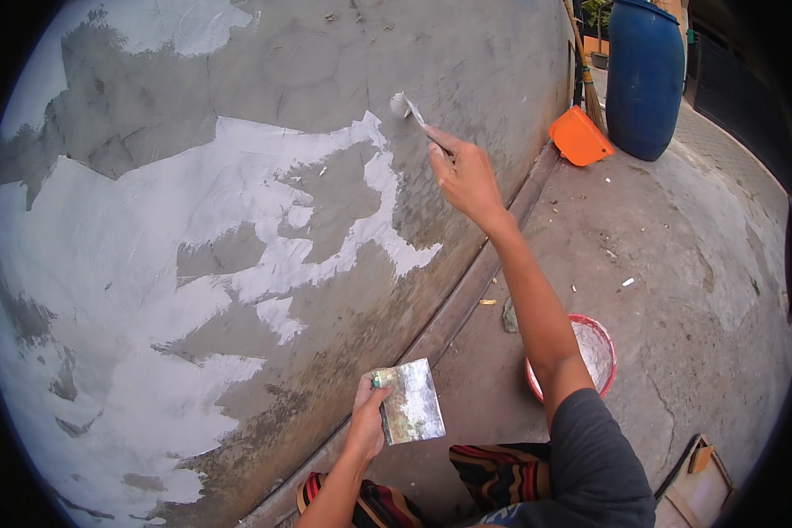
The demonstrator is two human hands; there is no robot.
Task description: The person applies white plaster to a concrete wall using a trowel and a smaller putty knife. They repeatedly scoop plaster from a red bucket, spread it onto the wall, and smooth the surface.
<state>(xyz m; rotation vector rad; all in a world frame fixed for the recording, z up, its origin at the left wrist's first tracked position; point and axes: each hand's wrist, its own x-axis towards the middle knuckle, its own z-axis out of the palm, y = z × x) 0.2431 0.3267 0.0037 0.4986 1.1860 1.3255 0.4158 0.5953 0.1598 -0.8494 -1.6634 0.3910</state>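
Note:
My right hand (pixel 471 180) is closed around the handle of a putty knife (pixel 416 114). The blade's tip, loaded with white putty, is at the grey wall (pixel 326 66), just right of the upper end of the coated area; whether it touches cannot be told. Low in front of me, my left hand (pixel 367 422) grips a wide, flat metal filling blade (pixel 410 403) by its edge, thumb on top. White putty smears its face. Rough patches of white putty (pixel 141 238) cover much of the wall's left side, with bare grey cement between them.
Beneath my right forearm, a red-rimmed bucket (pixel 609 352) of white paste stands on the concrete ground. An orange dustpan (pixel 581 137), a broom (pixel 591 92) and a blue barrel (pixel 646 79) are at the far right. A wooden frame (pixel 697 484) lies near right.

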